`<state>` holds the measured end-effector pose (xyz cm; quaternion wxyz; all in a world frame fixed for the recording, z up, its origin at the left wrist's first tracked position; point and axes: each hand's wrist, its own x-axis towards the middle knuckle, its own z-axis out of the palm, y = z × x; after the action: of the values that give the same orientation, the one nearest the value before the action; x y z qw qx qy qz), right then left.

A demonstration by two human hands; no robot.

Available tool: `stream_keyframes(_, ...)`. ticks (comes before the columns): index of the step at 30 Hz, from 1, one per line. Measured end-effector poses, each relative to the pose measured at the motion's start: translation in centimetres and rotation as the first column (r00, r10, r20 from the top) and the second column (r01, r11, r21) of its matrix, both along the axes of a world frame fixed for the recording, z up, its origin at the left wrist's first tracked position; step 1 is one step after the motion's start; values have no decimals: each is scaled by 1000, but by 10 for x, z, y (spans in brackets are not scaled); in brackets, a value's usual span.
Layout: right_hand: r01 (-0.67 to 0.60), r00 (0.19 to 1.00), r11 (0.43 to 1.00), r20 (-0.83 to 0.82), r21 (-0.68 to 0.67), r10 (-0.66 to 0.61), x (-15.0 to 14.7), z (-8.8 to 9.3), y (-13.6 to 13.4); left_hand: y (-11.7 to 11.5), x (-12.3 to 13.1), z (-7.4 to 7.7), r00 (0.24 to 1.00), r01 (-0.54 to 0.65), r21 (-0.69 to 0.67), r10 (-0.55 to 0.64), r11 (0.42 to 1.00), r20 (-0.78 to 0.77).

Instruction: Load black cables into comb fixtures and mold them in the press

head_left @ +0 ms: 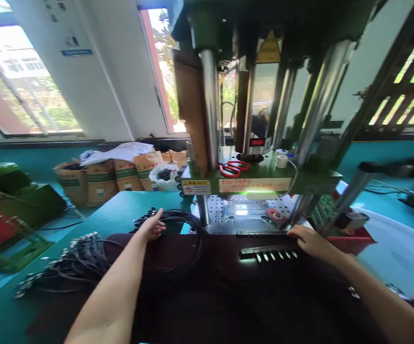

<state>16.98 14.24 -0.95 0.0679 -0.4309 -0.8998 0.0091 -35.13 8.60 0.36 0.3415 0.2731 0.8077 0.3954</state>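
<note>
My left hand point(152, 226) is stretched out at the left of the dark work surface point(171, 248), its thumb raised and its fingers loosely apart. Beside it lies a coiled bundle of black cables point(192, 220), and the hand does not visibly grip them. At the right, my right hand point(306, 240) has its fingers closed around the end of a long black bar point(260, 233) in front of the press. Nearer to me lies a second black bar point(253, 252), with several shiny metal plug ends point(272, 256) sticking out of it.
A green press point(264, 183) with steel columns stands ahead, red-handled scissors point(234, 168) on its ledge. More cables with metal ends point(78, 258) are heaped at left. Paper sacks point(101, 184) line the wall. A red tray point(354, 239) stands at right, near a white round surface point(404, 258).
</note>
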Motion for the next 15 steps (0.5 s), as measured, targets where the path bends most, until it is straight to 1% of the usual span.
stream_keyframes(2, -47, 997, 998, 58, -42, 50, 0, 7, -15, -2, 9, 8, 994, 104, -37, -103, 994, 29)
stream_keyframes(3, -51, 996, 997, 76, -58, 56, 0, 8, -20, -5, 20, 14, 983, 181, -11, -181, 983, 36)
stream_keyframes(4, -45, 995, 997, 89, -66, 51, 0, 9, -24, -9, 36, 20, 960, 275, 46, -276, 960, 33)
stream_keyframes(5, -35, 993, 997, 106, -70, 43, 0, 9, -27, -15, 56, 26, 919, 388, 119, -393, 914, 28)
stream_keyframes(6, -25, 992, 997, 124, -74, 34, -1, 9, -29, -23, 80, 32, 856, 505, 197, -517, 840, 14)
stream_keyframes(7, -14, 990, 997, 142, -78, 26, -2, 10, -31, -32, 108, 36, 780, 605, 241, -625, 759, 9)
stream_keyframes(8, -3, 987, 996, 159, -85, 17, -4, 12, -31, -43, 136, 38, 693, 692, 232, -719, 684, 49)
stream_keyframes(9, 9, 985, 995, 175, -96, 8, -6, 16, -30, -54, 164, 38, 598, 775, 195, -797, 602, 86)
stream_keyframes(10, 22, 982, 994, 188, -110, -1, -8, 20, -30, -65, 191, 36, 504, 837, 192, -859, 512, 92)
stream_keyframes(11, 40, 980, 991, 199, -125, -14, -10, 25, -29, -75, 214, 32, 431, 877, 199, -899, 438, 82)
stream_keyframes(12, 64, 978, 989, 206, -137, -35, -12, 31, -28, -82, 234, 27, 394, 900, 178, -917, 398, 59)
stream_keyframes(13, 94, 976, 985, 209, -142, -63, -13, 37, -26, -88, 250, 21, 383, 912, 151, -923, 382, 23)
stream_keyframes(15, 161, 971, 978, 199, -130, -133, -16, 49, -24, -93, 270, 11, 393, 918, 87, -916, 387, -78)
